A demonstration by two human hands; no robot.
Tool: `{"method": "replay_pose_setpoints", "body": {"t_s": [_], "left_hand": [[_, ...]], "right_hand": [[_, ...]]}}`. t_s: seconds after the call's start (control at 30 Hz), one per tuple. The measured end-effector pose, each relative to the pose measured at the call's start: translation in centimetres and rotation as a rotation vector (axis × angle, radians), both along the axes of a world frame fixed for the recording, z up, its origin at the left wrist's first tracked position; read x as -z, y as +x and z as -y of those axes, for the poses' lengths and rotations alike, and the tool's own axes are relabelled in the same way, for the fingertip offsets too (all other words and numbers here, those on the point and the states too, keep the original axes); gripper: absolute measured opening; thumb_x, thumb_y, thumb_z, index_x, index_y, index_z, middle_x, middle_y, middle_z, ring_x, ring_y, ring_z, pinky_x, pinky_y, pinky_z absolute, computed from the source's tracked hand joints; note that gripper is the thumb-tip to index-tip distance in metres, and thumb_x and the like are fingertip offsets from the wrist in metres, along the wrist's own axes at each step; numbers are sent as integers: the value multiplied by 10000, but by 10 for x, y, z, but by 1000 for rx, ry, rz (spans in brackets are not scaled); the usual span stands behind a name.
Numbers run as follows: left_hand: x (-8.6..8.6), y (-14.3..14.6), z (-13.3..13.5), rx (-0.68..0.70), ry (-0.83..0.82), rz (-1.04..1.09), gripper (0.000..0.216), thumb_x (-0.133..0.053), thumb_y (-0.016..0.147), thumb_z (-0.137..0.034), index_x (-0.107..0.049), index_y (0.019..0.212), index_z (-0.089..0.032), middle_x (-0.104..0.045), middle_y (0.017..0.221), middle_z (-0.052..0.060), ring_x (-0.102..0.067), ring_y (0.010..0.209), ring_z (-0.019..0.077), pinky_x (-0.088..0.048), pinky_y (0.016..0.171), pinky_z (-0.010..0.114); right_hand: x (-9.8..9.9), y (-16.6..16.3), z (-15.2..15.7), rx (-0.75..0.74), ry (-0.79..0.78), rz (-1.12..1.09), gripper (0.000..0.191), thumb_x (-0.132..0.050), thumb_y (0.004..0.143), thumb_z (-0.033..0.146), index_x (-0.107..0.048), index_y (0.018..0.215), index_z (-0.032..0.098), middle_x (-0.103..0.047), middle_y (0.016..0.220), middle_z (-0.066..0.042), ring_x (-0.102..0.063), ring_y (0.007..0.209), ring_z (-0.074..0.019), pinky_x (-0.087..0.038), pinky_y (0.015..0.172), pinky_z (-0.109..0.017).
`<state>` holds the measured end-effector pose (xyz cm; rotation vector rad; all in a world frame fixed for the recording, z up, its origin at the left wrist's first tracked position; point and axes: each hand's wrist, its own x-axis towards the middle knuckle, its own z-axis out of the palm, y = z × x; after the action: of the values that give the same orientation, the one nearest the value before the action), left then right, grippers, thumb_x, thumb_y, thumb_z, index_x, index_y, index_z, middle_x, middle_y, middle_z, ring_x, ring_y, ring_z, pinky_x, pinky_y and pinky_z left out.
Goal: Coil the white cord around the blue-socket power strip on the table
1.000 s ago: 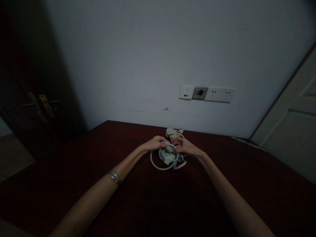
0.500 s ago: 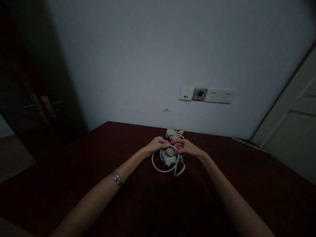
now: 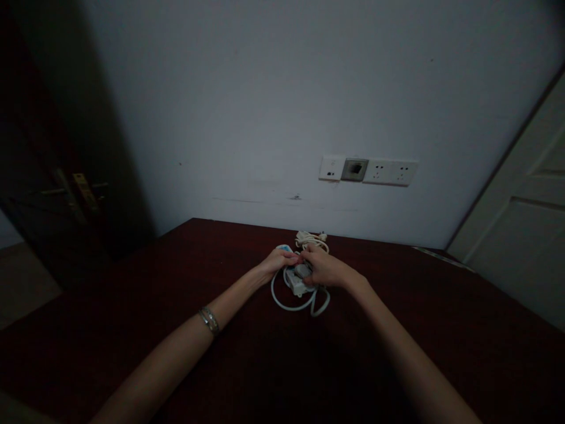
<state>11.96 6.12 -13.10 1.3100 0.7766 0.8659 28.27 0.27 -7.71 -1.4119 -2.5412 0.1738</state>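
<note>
A white power strip point(image 3: 296, 286) lies on the dark red table, partly covered by my hands. My left hand point(image 3: 277, 262) is closed over its middle, thumb and fingers pinched together; the strip's far end with a blue patch shows beyond the knuckles. My right hand point(image 3: 324, 268) has its thumb and fingers closed around a pale grey plug point(image 3: 302, 270) seated on the strip. A white cord point(image 3: 289, 308) lies in loops around the near end of the strip. Exactly what the left fingertips press on is hidden.
Behind my hands, a bundled cream cable point(image 3: 311, 237) with a plug lies near the wall. Wall sockets point(image 3: 389, 172) are above the table point(image 3: 229, 365) to the right. A dark door with a brass handle point(image 3: 86, 188) stands at left, a pale door point(image 3: 525, 218) at right.
My right hand has moved left and closed on the plug. The upper part of the white cord loop, seen earlier between the hands, is now covered. My left hand stays nearly in place.
</note>
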Motion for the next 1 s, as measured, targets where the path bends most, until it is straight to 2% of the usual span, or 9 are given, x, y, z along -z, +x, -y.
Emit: {"method": "replay_pose_setpoints", "body": {"t_s": [0.2, 0.4, 0.6, 0.77, 0.87, 1.0], "left_hand": [[-2, 4, 4, -86, 63, -63, 230, -745, 497, -238, -718, 683, -106, -666, 679, 48, -573, 643, 140, -428, 654, 252], [2, 9, 4, -170, 115, -119, 128, -681, 561, -177, -717, 665, -112, -623, 565, 5, -517, 551, 111, -392, 587, 232], [1, 9, 6, -188, 161, -136, 132, -646, 624, -196, -723, 694, -114, -635, 599, 23, -542, 575, 122, -405, 591, 233], [-1, 5, -2, -217, 258, -83, 208, -675, 614, -208, -721, 795, -117, -693, 807, 62, -603, 758, 170, -440, 737, 268], [-2, -4, -16, -266, 283, -23, 227, -613, 684, -236, -697, 856, -114, -694, 862, 88, -612, 787, 179, -455, 770, 300], [-4, -21, -26, -292, 294, -15, 252, -579, 648, -125, -670, 882, -115, -684, 923, 102, -615, 860, 183, -450, 837, 329]], "right_hand": [[-9, 0, 3, -69, 74, -2, 308, -650, 625, 202, -645, 926, 135, -553, 1047, -107, -538, 854, -199, -404, 733, -276], [-16, 10, 2, -69, -63, -114, 263, -634, 622, 198, -680, 873, 135, -624, 706, -23, -513, 611, -135, -359, 545, -243], [-11, 22, -5, -103, -149, -425, 302, -657, 608, 196, -655, 904, 135, -651, 807, -32, -574, 709, -151, -436, 630, -258], [4, 30, -16, -67, -261, -723, 293, -678, 614, 230, -612, 883, 136, -638, 834, -35, -604, 754, -163, -483, 678, -290], [8, 34, -20, -58, -288, -897, 323, -704, 609, 252, -590, 893, 148, -647, 856, -40, -620, 795, -170, -498, 722, -302], [7, 39, -25, 8, -259, -1102, 369, -735, 581, 282, -584, 900, 170, -672, 884, -47, -638, 832, -180, -503, 779, -331]]}}
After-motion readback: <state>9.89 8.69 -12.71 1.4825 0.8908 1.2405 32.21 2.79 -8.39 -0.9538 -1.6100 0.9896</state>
